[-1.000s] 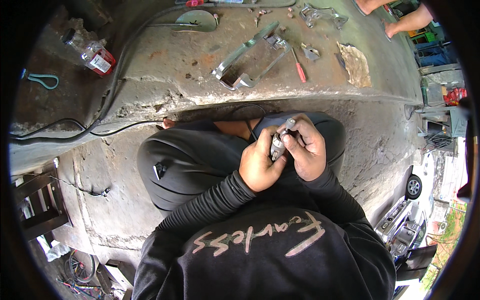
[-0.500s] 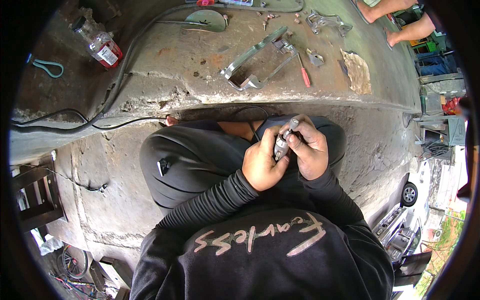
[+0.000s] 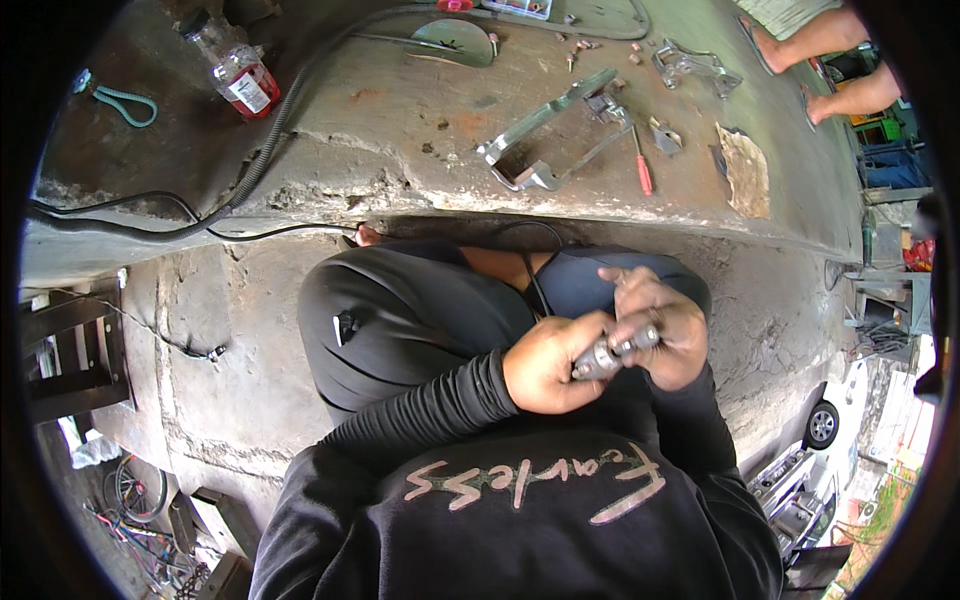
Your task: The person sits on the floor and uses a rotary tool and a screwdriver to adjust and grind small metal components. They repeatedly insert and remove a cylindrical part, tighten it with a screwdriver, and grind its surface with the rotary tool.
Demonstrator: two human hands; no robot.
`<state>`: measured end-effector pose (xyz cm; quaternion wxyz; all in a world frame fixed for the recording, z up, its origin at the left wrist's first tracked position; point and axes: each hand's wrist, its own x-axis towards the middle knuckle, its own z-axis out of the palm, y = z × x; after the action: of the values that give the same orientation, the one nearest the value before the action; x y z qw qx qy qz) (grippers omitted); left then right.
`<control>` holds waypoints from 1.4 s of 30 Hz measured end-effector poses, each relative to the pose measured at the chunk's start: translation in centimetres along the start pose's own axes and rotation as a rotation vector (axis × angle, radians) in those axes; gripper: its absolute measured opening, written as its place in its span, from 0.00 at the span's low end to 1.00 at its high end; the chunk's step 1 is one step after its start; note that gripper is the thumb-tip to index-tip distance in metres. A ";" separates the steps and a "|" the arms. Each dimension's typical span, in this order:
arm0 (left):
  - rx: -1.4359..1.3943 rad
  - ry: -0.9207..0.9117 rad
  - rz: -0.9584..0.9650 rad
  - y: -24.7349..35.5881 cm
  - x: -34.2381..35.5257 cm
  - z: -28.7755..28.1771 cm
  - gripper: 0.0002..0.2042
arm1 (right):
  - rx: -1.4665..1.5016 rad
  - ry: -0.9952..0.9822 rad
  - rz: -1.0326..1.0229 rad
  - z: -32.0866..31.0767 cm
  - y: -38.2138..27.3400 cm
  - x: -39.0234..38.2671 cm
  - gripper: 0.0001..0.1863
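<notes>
Above my lap, a small grey metal part (image 3: 598,362), made of short cylindrical pieces, is held between both hands. My left hand (image 3: 545,368) wraps its fingers round one end of it, with the thumb along the top. My right hand (image 3: 672,335) curls over the other end, where a round tip (image 3: 647,336) points toward the right. Its forefinger is raised away from the part. The fingers cover much of the part, so its exact kind cannot be told.
On the concrete ledge ahead lie a grey metal frame shaped like a hacksaw (image 3: 550,92), a red-handled screwdriver (image 3: 643,172), a metal bracket (image 3: 690,65) and a brown scrap (image 3: 745,172). A bottle with red liquid (image 3: 245,85) and a black hose (image 3: 285,125) are leftward. Another person's legs (image 3: 815,45) show far right.
Both hands have moved right and a little lower in the picture. The metal part has turned from nearly upright to lying more sideways, and my right forefinger has lifted off.
</notes>
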<state>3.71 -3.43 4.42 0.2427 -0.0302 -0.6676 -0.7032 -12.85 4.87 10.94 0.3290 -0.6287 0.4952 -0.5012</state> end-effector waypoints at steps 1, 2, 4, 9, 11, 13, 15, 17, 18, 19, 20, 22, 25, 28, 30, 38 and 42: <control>-0.012 -0.048 0.033 0.3 0.1 -0.3 0.17 | 0.013 -0.024 -0.017 0.0 -0.1 -0.1 0.11; -0.053 -0.062 0.064 0.5 0.2 -0.3 0.17 | 0.014 -0.034 -0.029 0.0 -0.5 -0.1 0.11; -0.085 -0.087 0.149 0.5 0.4 -0.3 0.18 | 0.016 -0.053 -0.052 0.0 -1.0 0.0 0.11; 0.139 0.051 0.033 0.2 0.3 0.4 0.23 | -0.042 0.075 0.113 -0.5 -1.1 0.2 0.17; 0.235 0.068 -0.008 0.1 0.2 0.8 0.24 | -0.296 -0.064 0.082 -2.1 -1.3 0.4 0.19; 0.297 0.057 -0.005 0.0 0.3 0.9 0.25 | -0.496 -0.240 0.040 -3.2 -1.8 1.3 0.21; 0.281 0.021 -0.020 -0.1 0.6 1.1 0.25 | -0.471 -0.330 0.070 -3.3 -1.7 1.0 0.20; 0.257 -0.026 0.007 -0.5 0.7 0.9 0.25 | -0.394 -0.384 0.018 -3.4 -1.0 0.6 0.18; 0.242 -0.093 0.011 -0.6 0.8 0.8 0.23 | -0.331 -0.406 0.000 -3.4 -0.9 0.5 0.18; 0.224 -0.144 0.018 -0.6 0.8 0.8 0.22 | -0.267 -0.428 -0.019 -3.4 -0.9 0.3 0.18; 0.206 -0.192 0.024 -0.6 0.9 0.8 0.22 | -0.201 -0.450 -0.039 -3.4 -0.7 0.2 0.17; 0.165 -0.247 0.056 -0.8 1.5 0.5 0.21 | -0.227 -0.541 -0.053 -3.8 -0.8 0.3 0.16; 0.109 -0.309 0.080 -1.2 2.1 0.1 0.22 | -0.242 -0.590 -0.079 -4.3 -0.7 0.4 0.14; 0.080 -0.351 0.057 -1.7 2.1 0.1 0.22 | -0.233 -0.641 -0.094 -4.7 -0.2 0.1 0.12; 0.069 -0.377 0.049 -2.1 2.3 0.1 0.20 | -0.212 -0.653 -0.136 -4.9 0.3 0.1 0.09; 0.016 -0.426 0.039 -3.5 2.5 0.4 0.16 | -0.137 -0.663 -0.227 -5.3 1.7 0.5 0.09; 0.009 -0.525 -0.018 -3.6 2.8 0.4 0.14 | -0.107 -0.662 -0.233 -5.3 2.0 0.5 0.09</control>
<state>-0.24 -3.95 2.16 0.0551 -0.2047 -0.7111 -0.6703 -18.49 4.26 10.72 0.3788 -0.8257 0.3123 -0.2779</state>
